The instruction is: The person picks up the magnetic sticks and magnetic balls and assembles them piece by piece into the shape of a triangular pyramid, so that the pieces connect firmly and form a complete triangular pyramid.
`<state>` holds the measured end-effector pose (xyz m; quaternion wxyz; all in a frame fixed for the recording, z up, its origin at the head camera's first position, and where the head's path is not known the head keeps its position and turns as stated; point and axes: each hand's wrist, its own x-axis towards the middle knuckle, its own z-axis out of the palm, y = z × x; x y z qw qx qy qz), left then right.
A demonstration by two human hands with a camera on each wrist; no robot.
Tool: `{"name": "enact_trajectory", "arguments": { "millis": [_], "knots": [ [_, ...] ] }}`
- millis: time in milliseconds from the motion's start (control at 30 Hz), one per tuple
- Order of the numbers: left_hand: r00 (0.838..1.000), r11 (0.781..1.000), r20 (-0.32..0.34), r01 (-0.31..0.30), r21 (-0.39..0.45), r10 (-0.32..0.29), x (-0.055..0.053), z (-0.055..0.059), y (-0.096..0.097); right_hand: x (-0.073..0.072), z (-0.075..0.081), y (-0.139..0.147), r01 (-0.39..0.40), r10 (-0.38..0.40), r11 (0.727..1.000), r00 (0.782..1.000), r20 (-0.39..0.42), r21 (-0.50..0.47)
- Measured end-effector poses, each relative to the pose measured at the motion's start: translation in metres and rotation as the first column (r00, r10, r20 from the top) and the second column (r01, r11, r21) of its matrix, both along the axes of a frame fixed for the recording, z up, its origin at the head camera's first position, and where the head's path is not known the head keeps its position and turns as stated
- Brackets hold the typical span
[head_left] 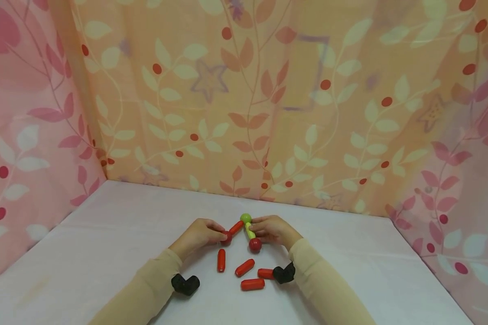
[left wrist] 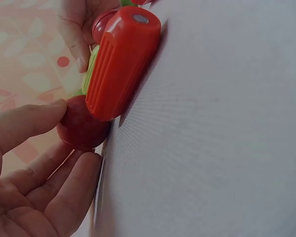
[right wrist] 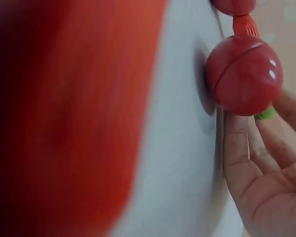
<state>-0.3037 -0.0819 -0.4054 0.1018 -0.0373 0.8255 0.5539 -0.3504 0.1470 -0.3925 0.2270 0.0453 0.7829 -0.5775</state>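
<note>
My left hand (head_left: 203,232) pinches a red ball (left wrist: 84,123) between thumb and fingers. From that ball a red rod (head_left: 236,227) runs to a green ball (head_left: 246,218). A yellow-green rod (head_left: 250,231) slants from the green ball to a second red ball (right wrist: 244,74), so the pieces form a bent chain on the table. The right hand (head_left: 273,229) grips the yellow-green rod near the green ball, with its thumb on the rod. In the right wrist view that second red ball hides most of the rod, and the fingers' exact contact is partly covered.
Loose red rods lie nearer on the white table (head_left: 105,243): one upright in view (head_left: 221,260), one slanted (head_left: 245,267), one in front (head_left: 252,284), and another (head_left: 265,273) beside the black right wrist camera (head_left: 283,273). Patterned curtains (head_left: 244,113) enclose the table's back and sides.
</note>
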Motion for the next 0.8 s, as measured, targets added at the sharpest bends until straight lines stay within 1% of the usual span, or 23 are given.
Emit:
{"name": "enact_trajectory", "arguments": {
  "millis": [133,333,500,567,700,800],
  "knots": [
    [1.000,1.000,0.007,0.024,-0.012,-0.024,0.001,0.000,0.001,0.002,-0.001,0.001,-0.017,0.017,1.000,1.000,-0.016,0.019],
    [1.000,1.000,0.002,0.008,-0.009,-0.008,0.000,-0.002,0.000,0.005,-0.002,0.002,-0.038,0.039,0.999,0.998,-0.057,0.022],
    [1.000,1.000,0.002,0.020,-0.006,-0.020,0.001,-0.003,0.000,0.008,-0.002,0.005,-0.042,0.048,0.997,0.994,-0.098,0.062],
    [1.000,1.000,0.000,0.023,-0.004,-0.023,0.002,-0.003,0.000,0.010,-0.001,0.006,-0.046,0.053,0.997,0.992,-0.111,0.061],
    [1.000,1.000,-0.004,0.011,0.001,-0.011,0.002,-0.002,-0.001,0.015,0.001,0.011,-0.056,0.064,0.996,0.990,-0.124,0.066],
    [1.000,1.000,-0.012,0.018,0.021,-0.018,0.002,0.000,-0.004,0.022,0.004,0.016,-0.043,0.053,0.996,0.990,-0.130,0.076]
  ]
}}
